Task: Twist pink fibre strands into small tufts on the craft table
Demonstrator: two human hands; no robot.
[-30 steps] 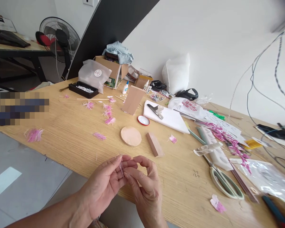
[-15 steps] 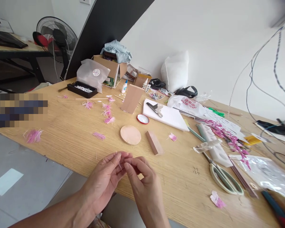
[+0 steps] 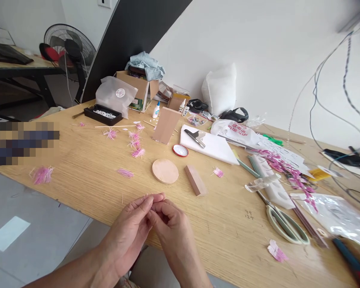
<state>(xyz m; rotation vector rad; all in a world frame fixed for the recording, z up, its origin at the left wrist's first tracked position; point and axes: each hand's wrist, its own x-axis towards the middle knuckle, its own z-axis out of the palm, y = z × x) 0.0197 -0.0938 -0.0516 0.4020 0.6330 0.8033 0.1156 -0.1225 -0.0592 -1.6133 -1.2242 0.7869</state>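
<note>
Near the table's front edge, my left hand (image 3: 134, 224) is closed in a pinch, with pale thin strands just showing above its fingertips. My right hand (image 3: 171, 226) is pinched too, its thumb and fingers pressed against the left fingertips; whatever it grips is hidden. Beyond my hands lie a small bundle of pink strands (image 3: 125, 173), a round wooden disc (image 3: 165, 171) and a wooden block (image 3: 195, 181). Several fluffy pink tufts, one tuft (image 3: 135, 143) among them, lie farther back. A larger pink tuft (image 3: 43, 175) is at the left edge.
Scissors (image 3: 288, 224) and a pink petal piece (image 3: 277, 251) lie to the right. Behind stand an upright wooden board (image 3: 167, 125), a red-rimmed lid (image 3: 180, 151), a white foam sheet (image 3: 219, 149) with a clip, a black tray (image 3: 103, 117) and a glue bottle (image 3: 156, 110).
My right hand has moved left and closed in against my left fingertips. The strands that showed between the hands are now mostly covered. The view has shifted slightly.
</note>
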